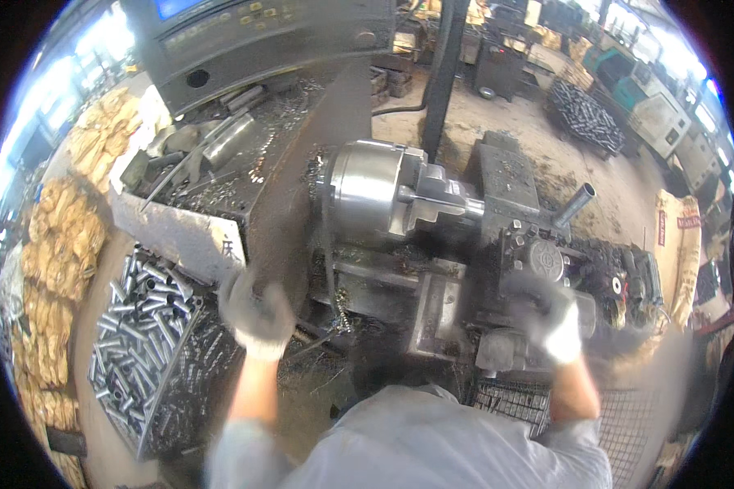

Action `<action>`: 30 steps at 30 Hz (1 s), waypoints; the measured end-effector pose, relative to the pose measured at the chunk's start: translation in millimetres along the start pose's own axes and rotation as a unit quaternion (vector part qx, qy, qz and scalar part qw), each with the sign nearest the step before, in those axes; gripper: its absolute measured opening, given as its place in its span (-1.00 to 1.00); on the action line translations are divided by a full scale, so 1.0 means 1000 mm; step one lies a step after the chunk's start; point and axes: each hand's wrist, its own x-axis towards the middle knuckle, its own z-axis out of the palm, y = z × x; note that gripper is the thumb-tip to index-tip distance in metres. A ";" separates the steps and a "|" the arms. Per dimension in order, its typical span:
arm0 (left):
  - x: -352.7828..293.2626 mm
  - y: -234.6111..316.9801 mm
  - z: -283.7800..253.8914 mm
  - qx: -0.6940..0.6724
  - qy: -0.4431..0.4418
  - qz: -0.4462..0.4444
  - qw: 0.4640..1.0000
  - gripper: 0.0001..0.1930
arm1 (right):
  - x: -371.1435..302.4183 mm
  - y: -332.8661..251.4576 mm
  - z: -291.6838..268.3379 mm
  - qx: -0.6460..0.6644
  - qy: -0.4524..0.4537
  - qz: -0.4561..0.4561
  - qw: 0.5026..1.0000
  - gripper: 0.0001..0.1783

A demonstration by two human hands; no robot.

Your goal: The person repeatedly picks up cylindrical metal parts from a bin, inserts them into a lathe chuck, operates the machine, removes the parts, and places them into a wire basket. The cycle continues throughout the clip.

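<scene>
A lathe's shiny steel chuck (pixel 367 191) sits in the middle, its jaws pointing right at a dark machine block (pixel 506 179). Left of and below the chuck is my left hand (pixel 257 316), in a dirty grey-and-white work glove and smeared by motion. It is nearest the lower end of a dark brown panel (pixel 289 204); whether it touches it I cannot tell. On the right, my right hand (pixel 550 316), gloved alike and also blurred, is over the lathe's carriage, just below a round metal cap (pixel 544 259). The fingers of both hands are too smeared to show a hold.
A crate heaped with short metal tubes (pixel 143 342) stands at lower left, beside stacked tan sacks (pixel 61 236). Above hangs a control panel (pixel 253 41). A short pipe (pixel 575 204) sticks up from the carriage. Another full crate (pixel 585 114) is at far right.
</scene>
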 end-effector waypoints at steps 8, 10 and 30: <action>0.245 0.009 0.207 0.152 -0.261 -0.104 0.948 -0.10 | -0.070 0.010 0.086 0.192 -0.148 0.211 0.947 -0.71; 0.269 -0.003 0.231 0.199 -0.332 -0.092 0.917 -0.02 | -0.082 0.022 0.090 0.286 -0.134 0.146 0.937 -0.58; -0.551 0.308 -0.580 0.547 0.104 -0.780 0.285 -0.53 | -0.185 -0.134 0.434 0.113 -0.672 0.071 0.729 -0.63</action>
